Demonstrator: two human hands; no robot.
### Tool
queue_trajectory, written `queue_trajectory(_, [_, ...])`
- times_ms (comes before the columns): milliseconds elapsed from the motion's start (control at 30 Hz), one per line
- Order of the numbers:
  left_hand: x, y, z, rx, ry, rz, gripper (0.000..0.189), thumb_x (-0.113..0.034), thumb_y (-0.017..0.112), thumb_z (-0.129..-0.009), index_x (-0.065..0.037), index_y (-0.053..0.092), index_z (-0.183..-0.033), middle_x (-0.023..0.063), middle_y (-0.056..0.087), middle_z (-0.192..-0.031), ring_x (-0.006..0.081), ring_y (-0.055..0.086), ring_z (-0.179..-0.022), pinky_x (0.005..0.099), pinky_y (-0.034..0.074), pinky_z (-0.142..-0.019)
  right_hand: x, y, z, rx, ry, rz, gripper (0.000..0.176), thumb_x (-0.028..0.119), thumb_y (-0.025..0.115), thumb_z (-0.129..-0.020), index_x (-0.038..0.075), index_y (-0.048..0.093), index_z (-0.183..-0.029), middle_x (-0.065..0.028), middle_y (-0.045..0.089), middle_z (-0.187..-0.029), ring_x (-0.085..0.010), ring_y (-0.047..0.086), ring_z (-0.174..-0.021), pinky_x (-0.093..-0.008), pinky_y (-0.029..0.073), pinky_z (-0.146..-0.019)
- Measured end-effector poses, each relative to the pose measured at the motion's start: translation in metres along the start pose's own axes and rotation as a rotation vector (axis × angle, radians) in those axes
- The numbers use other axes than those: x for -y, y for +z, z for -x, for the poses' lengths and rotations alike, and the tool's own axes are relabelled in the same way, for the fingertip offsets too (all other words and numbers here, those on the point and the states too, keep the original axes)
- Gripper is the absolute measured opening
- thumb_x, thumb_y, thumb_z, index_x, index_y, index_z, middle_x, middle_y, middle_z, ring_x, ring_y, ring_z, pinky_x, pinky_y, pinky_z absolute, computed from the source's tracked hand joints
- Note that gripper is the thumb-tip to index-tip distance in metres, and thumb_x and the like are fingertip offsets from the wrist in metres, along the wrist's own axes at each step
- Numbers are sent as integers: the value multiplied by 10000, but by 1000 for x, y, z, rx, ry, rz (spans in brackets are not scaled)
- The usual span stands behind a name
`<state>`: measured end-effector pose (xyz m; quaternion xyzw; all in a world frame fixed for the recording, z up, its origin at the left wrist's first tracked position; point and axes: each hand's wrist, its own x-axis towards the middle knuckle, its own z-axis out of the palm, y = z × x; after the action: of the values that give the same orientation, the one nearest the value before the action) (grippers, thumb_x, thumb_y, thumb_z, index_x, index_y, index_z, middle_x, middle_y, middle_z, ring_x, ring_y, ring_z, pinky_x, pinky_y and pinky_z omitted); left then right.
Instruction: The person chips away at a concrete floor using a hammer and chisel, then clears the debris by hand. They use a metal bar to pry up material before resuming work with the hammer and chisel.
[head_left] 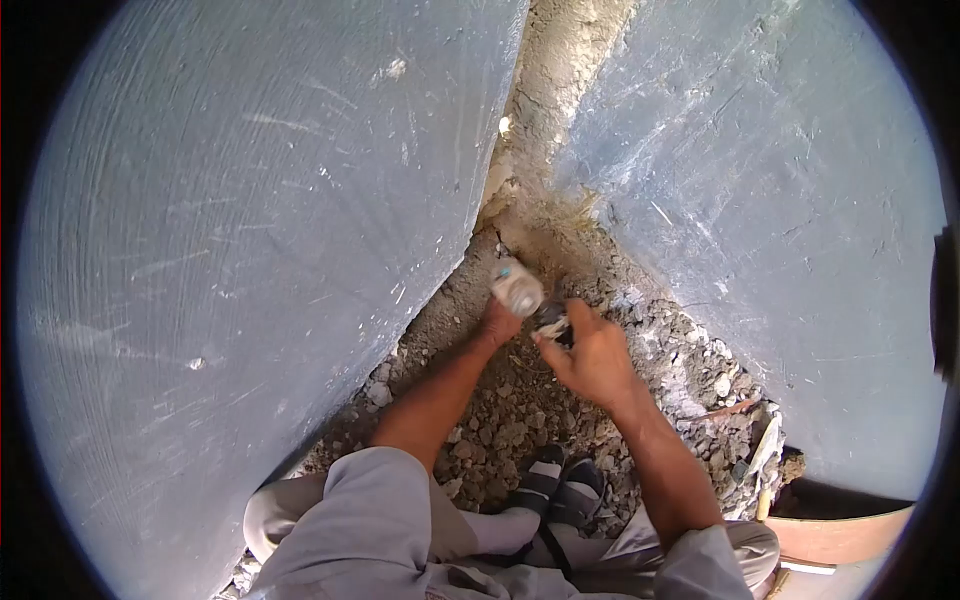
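Observation:
My left hand is closed around a pale, rounded object with a circular end and a small turquoise mark; it is blurred. Just to its right, my right hand has its thumb and fingers curled round a dark object with a pale patch, whose kind I cannot tell. Both hands work close together, low over broken rubble in the corner between two grey walls. A dusty brown blur lies beyond the hands, near some dry straw-like bits.
A grey wall rises on the left and another on the right, with a rough earthen strip between them. My sandalled feet rest on the rubble. A curved orange-brown pan rim shows at lower right.

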<state>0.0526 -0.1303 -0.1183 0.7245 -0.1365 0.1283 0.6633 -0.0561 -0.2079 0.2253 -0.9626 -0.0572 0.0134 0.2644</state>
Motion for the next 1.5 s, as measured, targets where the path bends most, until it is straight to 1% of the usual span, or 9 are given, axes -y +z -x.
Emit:
queue_trajectory(267, [12, -15, 13, 452, 326, -1023, 940, -279, 655, -851, 30, 119, -1560, 277, 120, -1615, 383, 112, -1517, 438, 161, -1226, -42, 35, -39, 466, 74, 594, 333, 306, 584, -955, -10, 495, -1012, -190, 672, -931, -326, 695, -741, -441, 565, -628])
queue_trajectory(400, [-23, -22, 9, 452, -78, -182, 1052, -304, 703, -791, 29, 70, -1563, 269, 69, -1625, 384, 60, -1523, 422, 105, -1239, 13, 8, -12, 260, -87, 350, 347, 267, 634, -902, -21, 501, -1043, -184, 664, -907, -345, 694, -760, -440, 568, -647])
queue_trajectory(433, [10, -25, 14, 500, 30, -215, 676, -309, 310, -1047, 17, 35, -1570, 167, 65, -1656, 249, 87, -1537, 439, 82, -1242, 12, 12, -8, 241, -171, 354, 356, 267, 637, -897, -21, 499, -1054, -185, 663, -909, -345, 694, -768, -437, 568, -654])
queue_trajectory(533, [4, -21, 9, 548, 27, -462, 1078, -281, 695, -818, 26, -27, -1558, 267, 45, -1629, 423, 29, -1518, 428, 105, -1238, -11, 21, -3, 257, -261, 452, 343, 235, 616, -894, -38, 506, -1071, -191, 666, -892, -342, 699, -771, -424, 571, -649])
queue_trajectory(933, [-12, -27, 7, 518, 244, -325, 1087, -329, 688, -812, 20, -12, -1567, 281, -35, -1627, 425, 27, -1517, 510, 150, -1220, -29, 24, 8, 311, -219, 463, 250, 181, 592, -912, -31, 497, -1006, -199, 652, -868, -336, 696, -757, -424, 565, -591])
queue_trajectory(1133, [-49, -16, 0, 957, -287, -663, 867, -178, 513, -926, -79, -36, -1589, 200, -95, -1649, 435, 25, -1515, 467, 209, -1209, -55, 30, -6, 469, 101, 558, 284, 203, 559, -932, -55, 520, -1045, -232, 703, -886, -340, 718, -833, -429, 579, -694])
queue_trajectory(1267, [-7, -6, 10, 484, -629, 172, 712, -332, 563, -955, -36, 256, -1525, 234, 182, -1599, 371, 247, -1472, 424, 320, -1151, -24, 11, 11, 421, 186, 304, 427, 278, 648, -890, -72, 516, -1095, -259, 688, -858, -398, 701, -812, -473, 566, -730])
queue_trajectory(1367, [-59, -9, -12, 258, -793, -33, 504, -350, 642, -945, 14, 561, -1284, 214, 634, -1199, 291, 617, -1136, 420, 490, -986, -31, 5, 29, 397, 227, 238, 479, 310, 683, -868, -74, 520, -1103, -276, 680, -841, -423, 692, -800, -495, 560, -727])
queue_trajectory(1500, [-80, -9, -26, 187, -1046, -108, 447, -308, 729, -880, 19, 615, -1163, 198, 695, -1010, 298, 691, -966, 449, 543, -887, -43, 13, 51, 397, 304, 194, 469, 324, 680, -872, -67, 535, -1087, -278, 682, -824, -426, 691, -795, -495, 557, -727])
